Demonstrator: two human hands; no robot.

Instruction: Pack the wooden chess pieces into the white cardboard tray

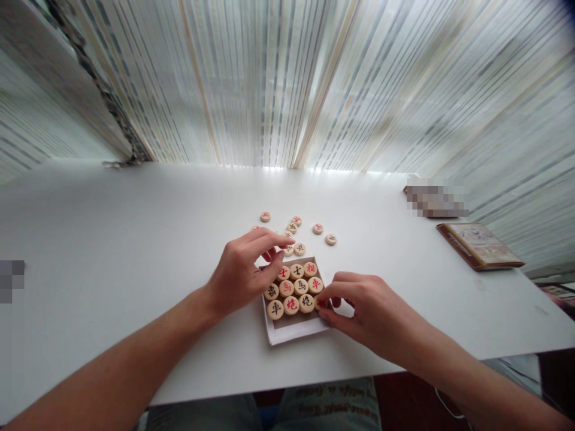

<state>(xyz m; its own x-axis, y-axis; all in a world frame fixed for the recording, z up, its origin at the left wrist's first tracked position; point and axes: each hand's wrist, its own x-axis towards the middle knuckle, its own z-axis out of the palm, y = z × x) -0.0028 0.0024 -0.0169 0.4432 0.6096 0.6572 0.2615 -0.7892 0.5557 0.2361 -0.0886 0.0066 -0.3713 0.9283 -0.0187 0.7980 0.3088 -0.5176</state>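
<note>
A shallow white cardboard box (299, 329) lies on the table near its front edge. Rows of round wooden Chinese chess pieces (286, 288), marked in red or black, fill most of it. My right hand (371, 308) is at the box's right side, its thumb and finger closed on a red-marked chess piece (320, 304) at the end of the nearest row. Over the far left corner hovers my left hand (245, 269), thumb and index finger apart, nothing visible between them. It partly covers the far row and some loose pieces behind.
Several loose chess pieces (318, 228) lie scattered on the white table (135, 239) beyond the box. To the right rest a brown-edged box or book (480, 245) and a blurred-out item (435, 197). A striped curtain (251, 84) hangs behind the table.
</note>
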